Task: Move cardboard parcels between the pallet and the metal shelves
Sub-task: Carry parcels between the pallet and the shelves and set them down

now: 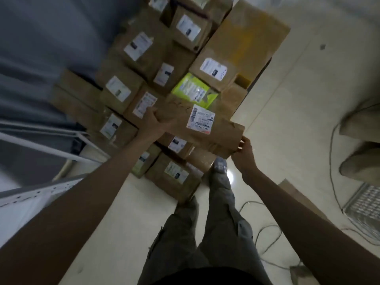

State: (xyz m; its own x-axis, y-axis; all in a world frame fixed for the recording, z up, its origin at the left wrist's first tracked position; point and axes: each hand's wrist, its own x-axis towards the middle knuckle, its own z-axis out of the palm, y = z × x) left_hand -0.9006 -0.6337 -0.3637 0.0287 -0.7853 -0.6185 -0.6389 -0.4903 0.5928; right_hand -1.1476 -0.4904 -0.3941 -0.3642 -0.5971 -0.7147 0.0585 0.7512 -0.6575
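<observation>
Parcels (pixel 164 64) crowd pale glossy floor (pixel 298 99) beside shelving (pixel 41 190).

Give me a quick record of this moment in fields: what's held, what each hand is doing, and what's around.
held item: long cardboard parcel with a white barcode label
left hand: grips the parcel's far end
right hand: fingers at the parcel's near end
below: stack of labelled parcels, one green package
left side: white metal shelves
floor: pale tiles, loose cables

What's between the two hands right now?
In the head view, one long cardboard parcel spans the gap: the left hand grips its far end, the right hand its near end.
</observation>
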